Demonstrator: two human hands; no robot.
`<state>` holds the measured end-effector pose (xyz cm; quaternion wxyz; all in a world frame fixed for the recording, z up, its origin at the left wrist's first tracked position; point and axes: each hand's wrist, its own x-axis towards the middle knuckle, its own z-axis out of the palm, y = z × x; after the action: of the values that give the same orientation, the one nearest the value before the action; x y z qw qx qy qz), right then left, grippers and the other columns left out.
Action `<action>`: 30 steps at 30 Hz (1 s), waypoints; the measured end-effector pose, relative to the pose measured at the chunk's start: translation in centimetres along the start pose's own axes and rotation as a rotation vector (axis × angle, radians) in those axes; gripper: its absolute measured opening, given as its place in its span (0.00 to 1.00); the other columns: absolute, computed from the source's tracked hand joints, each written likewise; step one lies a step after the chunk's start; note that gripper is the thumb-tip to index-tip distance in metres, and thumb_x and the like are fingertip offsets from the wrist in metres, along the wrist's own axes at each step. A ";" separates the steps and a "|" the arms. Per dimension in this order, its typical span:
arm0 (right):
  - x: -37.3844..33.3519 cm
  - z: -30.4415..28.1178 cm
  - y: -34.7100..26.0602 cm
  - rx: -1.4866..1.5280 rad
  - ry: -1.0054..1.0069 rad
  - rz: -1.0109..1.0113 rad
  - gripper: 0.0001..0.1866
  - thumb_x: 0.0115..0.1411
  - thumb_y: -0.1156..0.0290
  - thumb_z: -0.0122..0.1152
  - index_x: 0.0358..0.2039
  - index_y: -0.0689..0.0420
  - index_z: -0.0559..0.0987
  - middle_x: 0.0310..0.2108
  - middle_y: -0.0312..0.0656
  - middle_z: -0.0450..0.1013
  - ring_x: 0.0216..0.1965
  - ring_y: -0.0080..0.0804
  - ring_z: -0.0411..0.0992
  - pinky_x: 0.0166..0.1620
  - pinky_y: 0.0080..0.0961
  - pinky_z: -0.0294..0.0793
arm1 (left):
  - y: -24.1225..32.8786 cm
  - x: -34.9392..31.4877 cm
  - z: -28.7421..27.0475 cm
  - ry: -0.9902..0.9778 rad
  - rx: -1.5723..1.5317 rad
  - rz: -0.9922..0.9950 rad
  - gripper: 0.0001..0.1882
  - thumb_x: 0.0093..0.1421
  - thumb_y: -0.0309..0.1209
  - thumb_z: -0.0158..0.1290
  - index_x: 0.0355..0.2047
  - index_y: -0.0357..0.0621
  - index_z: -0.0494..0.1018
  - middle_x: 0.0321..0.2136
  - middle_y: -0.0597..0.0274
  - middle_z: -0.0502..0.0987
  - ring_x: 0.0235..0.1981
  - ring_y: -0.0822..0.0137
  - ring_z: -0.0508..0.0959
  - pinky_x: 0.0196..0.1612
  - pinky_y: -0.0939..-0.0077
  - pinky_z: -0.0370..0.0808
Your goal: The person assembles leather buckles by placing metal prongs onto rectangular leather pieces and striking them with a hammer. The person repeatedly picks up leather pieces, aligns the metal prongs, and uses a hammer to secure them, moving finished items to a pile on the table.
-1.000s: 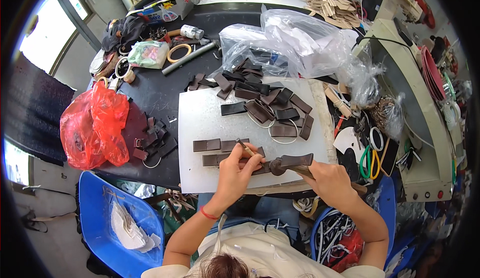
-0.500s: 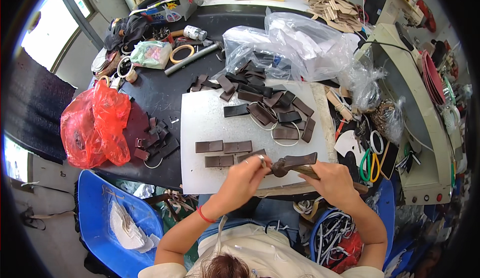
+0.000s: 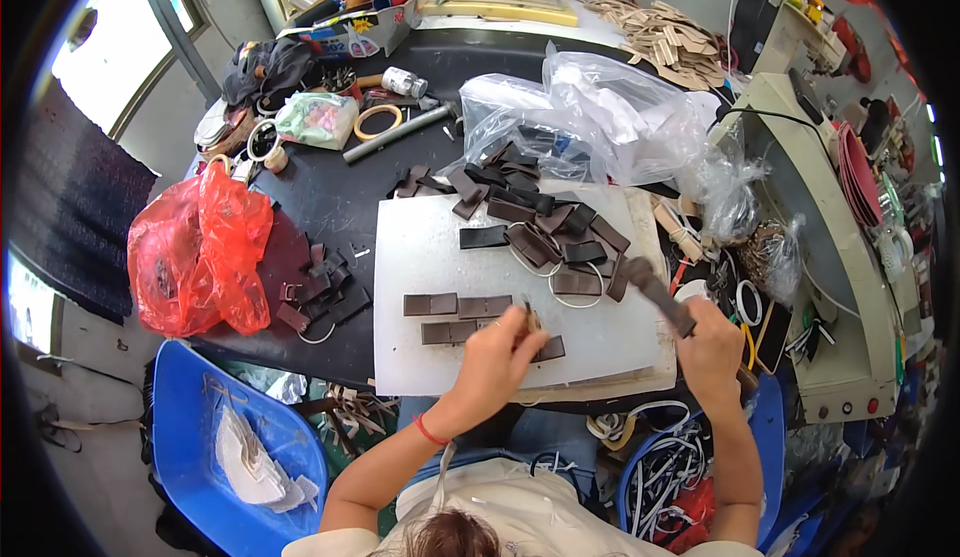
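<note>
My left hand (image 3: 497,359) is closed round a short, slim punch-like tool (image 3: 529,313), held over the front row of flat dark brown leather strips. One strip (image 3: 549,349) lies partly under my fingers, and another strip (image 3: 430,304) lies in the row behind. All rest on a white board (image 3: 410,375). To the right, my right hand (image 3: 712,349) grips a hammer (image 3: 662,297), raised above the board's right edge; its handle is mostly hidden by my fingers.
A pile of dark strips (image 3: 535,242) with white loops covers the board's far part. Beside it sit a red plastic bag (image 3: 195,252) and a clear plastic bag (image 3: 620,122). Scissors and a beige machine (image 3: 835,257) stand right. Blue bins (image 3: 185,437) flank me. Another person's arms show opposite.
The hammer has moved right and away from my left hand, raised and turned. My left hand stays over the strips with the tool. The view has shifted slightly; a person's arms now appear opposite.
</note>
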<state>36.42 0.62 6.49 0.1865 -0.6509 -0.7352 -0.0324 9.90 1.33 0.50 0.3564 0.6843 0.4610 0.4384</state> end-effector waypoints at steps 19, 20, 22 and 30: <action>-0.5 10.1 -14.4 0.502 -0.067 -0.380 0.30 0.57 0.58 0.64 0.57 0.57 0.70 0.59 0.57 0.61 0.59 0.56 0.60 0.60 0.45 0.62 | -6.0 1.0 -13.5 -0.073 0.851 0.370 0.19 0.49 0.37 0.62 0.42 0.51 0.75 0.49 0.67 0.72 0.43 0.61 0.69 0.46 0.64 0.64; 0.3 10.8 -15.0 0.503 -0.084 -0.396 0.32 0.57 0.56 0.64 0.59 0.56 0.69 0.60 0.57 0.59 0.60 0.57 0.60 0.60 0.45 0.61 | -7.1 1.0 -15.4 -0.018 0.879 0.360 0.18 0.49 0.37 0.62 0.41 0.50 0.75 0.48 0.67 0.72 0.42 0.61 0.70 0.44 0.65 0.65; 1.5 11.7 -15.7 0.454 -0.116 -0.408 0.37 0.57 0.50 0.62 0.62 0.56 0.66 0.63 0.60 0.55 0.63 0.60 0.55 0.62 0.50 0.57 | -9.6 0.5 -18.9 0.085 0.838 0.244 0.18 0.50 0.33 0.62 0.42 0.47 0.76 0.50 0.64 0.74 0.43 0.58 0.70 0.47 0.64 0.65; 2.8 13.2 -20.1 0.198 -0.286 -0.504 0.43 0.58 0.37 0.52 0.65 0.54 0.61 0.66 0.60 0.51 0.68 0.56 0.47 0.67 0.55 0.42 | -15.5 0.6 -22.9 0.366 0.961 0.074 0.20 0.54 0.37 0.60 0.46 0.44 0.76 0.47 0.62 0.74 0.43 0.58 0.69 0.47 0.65 0.66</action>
<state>13.66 4.04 -0.98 0.1297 -0.4247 -0.8919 0.0859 -16.16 8.80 -4.85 -0.1004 0.6988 0.6406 0.3020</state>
